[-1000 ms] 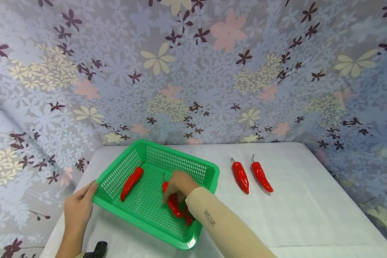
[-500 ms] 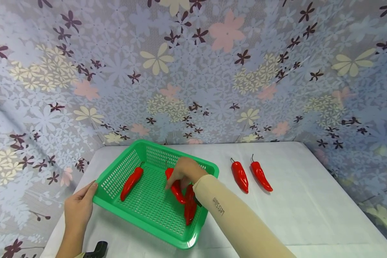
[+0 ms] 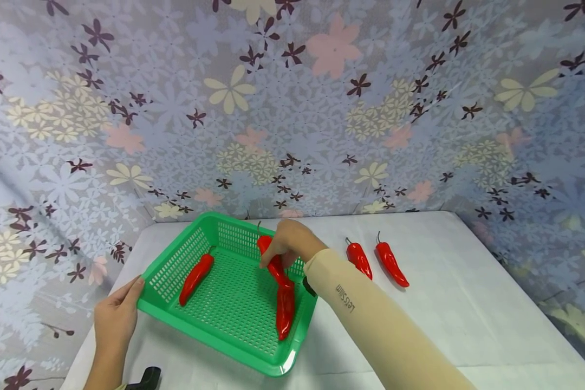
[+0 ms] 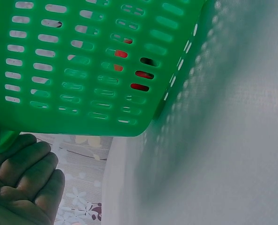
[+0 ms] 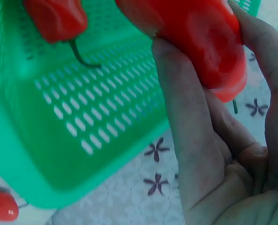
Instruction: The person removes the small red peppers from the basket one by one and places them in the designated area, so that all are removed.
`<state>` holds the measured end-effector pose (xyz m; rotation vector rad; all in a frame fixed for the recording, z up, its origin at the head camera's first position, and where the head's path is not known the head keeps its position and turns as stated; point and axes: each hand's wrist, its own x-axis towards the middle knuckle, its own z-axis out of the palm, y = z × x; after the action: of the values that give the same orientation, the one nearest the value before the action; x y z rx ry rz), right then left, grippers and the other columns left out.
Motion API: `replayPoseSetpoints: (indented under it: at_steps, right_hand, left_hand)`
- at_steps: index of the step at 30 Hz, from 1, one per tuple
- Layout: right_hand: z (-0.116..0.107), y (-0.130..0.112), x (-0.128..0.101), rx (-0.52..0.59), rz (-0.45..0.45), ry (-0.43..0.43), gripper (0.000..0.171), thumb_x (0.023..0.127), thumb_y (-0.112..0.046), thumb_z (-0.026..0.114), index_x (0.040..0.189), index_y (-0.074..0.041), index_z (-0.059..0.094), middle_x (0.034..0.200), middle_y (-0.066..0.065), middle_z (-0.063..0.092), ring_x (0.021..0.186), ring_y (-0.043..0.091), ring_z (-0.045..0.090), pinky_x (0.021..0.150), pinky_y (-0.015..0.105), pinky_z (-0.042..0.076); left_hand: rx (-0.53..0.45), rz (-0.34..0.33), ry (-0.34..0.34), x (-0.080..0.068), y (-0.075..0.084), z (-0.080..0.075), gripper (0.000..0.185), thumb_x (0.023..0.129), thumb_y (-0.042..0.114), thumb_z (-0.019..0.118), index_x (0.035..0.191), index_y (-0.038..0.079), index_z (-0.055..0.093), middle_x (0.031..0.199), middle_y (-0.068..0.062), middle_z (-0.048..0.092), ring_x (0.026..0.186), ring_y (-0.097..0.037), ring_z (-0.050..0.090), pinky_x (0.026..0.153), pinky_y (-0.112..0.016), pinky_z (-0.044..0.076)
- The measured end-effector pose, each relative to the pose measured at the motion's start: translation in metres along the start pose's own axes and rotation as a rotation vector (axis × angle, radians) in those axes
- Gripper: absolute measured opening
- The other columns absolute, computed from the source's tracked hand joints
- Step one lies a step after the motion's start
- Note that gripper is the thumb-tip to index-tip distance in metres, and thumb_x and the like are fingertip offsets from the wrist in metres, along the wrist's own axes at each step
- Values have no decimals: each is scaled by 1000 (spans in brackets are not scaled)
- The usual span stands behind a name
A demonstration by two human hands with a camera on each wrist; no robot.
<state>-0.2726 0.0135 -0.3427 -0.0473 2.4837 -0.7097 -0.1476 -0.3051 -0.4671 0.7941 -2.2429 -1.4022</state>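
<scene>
Flowered wallpaper is wrapping the corner behind a white table [image 3: 448, 303], and I am working over a green basket [image 3: 234, 330] sitting on its left half. My right hand [image 3: 292, 245] is pinching the stem end of a red pepper [image 3: 272, 261] between thumb and fingers, holding it tilted above the basket's far right side, its tip pointing down toward a second pepper [image 3: 285, 309] lying inside along the right wall. The wrist view is showing my fingers [image 5: 195, 140] curled round the held pepper's thick end. A third pepper [image 3: 196, 278] is lying in the basket's left part. My left hand [image 3: 114, 319] is gripping the basket's near left corner, fingers folded against the wall. Two more peppers [image 3: 374, 261] are lying side by side on the table, right of the basket.
</scene>
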Motion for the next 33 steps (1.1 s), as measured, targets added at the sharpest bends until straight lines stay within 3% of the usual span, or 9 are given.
replayPoseSetpoints:
  at_steps: [2, 4, 7, 10, 13, 17, 24, 29, 33]
  right_hand:
    - [-8, 3, -1, 28, 4, 12, 100, 69, -23, 96, 146, 3, 39, 87, 12, 67, 67, 22, 73, 69, 33, 59]
    - [-16, 6, -3, 47, 13, 22, 106, 69, -22, 96, 153, -2, 34, 86, 12, 69, 69, 22, 73, 67, 32, 59]
    - [-30, 11, -5, 45, 34, 30, 94, 71, -22, 95, 147, -1, 44, 85, 11, 71, 71, 22, 73, 66, 30, 59]
    - [-43, 17, -8, 50, 57, 30, 67, 72, -24, 94, 120, 6, 60, 85, 12, 72, 75, 23, 74, 68, 30, 59]
    - [-56, 26, -10, 71, 68, 33, 58, 72, -24, 94, 107, 6, 60, 87, 14, 72, 78, 25, 74, 70, 31, 59]
    - [-73, 40, -12, 72, 85, 27, 56, 73, -25, 94, 106, 5, 60, 89, 14, 73, 81, 25, 75, 69, 30, 59]
    - [-95, 72, -12, 74, 134, 17, 48, 77, -27, 91, 105, 5, 67, 93, 14, 73, 85, 26, 74, 74, 30, 58]
    - [-104, 100, -13, 71, 169, 18, 52, 77, -29, 91, 108, 4, 66, 94, 12, 75, 83, 23, 74, 76, 30, 58]
    - [-111, 124, -14, 110, 199, 21, 52, 77, -25, 91, 111, 6, 66, 93, 12, 75, 89, 26, 74, 80, 32, 58]
  left_hand:
    - [0, 4, 2, 0, 1, 0, 61, 100, 52, 55, 132, 1, 64, 132, -22, 61, 135, -41, 46, 102, -59, 35]
    - [-1, 4, 8, -1, 1, 0, 59, 101, 51, 55, 131, 1, 64, 131, -22, 61, 135, -41, 46, 103, -59, 35]
    - [-6, 8, 14, -1, 1, 1, 59, 101, 50, 55, 131, 0, 64, 128, -22, 62, 134, -41, 48, 102, -59, 35]
    - [0, 15, 14, -1, 1, 1, 60, 101, 51, 54, 131, 0, 64, 127, -23, 63, 132, -42, 49, 99, -57, 36]
    - [17, 13, 16, -1, 1, 2, 59, 101, 51, 54, 131, 1, 65, 126, -22, 64, 128, -41, 52, 90, -49, 38]
    - [25, 9, 13, -1, 2, 1, 58, 101, 51, 53, 131, 2, 65, 126, -21, 64, 127, -39, 53, 84, -42, 38]
    - [34, -6, 14, -2, 2, 1, 60, 101, 52, 52, 132, 3, 64, 128, -20, 64, 128, -38, 53, 86, -44, 38]
    - [11, -5, 7, -2, 1, 0, 62, 100, 53, 54, 132, 1, 64, 131, -21, 61, 135, -41, 47, 102, -57, 36]
    - [-1, -7, 5, -2, 1, 0, 61, 100, 53, 55, 131, 1, 64, 131, -21, 61, 136, -40, 46, 106, -59, 33]
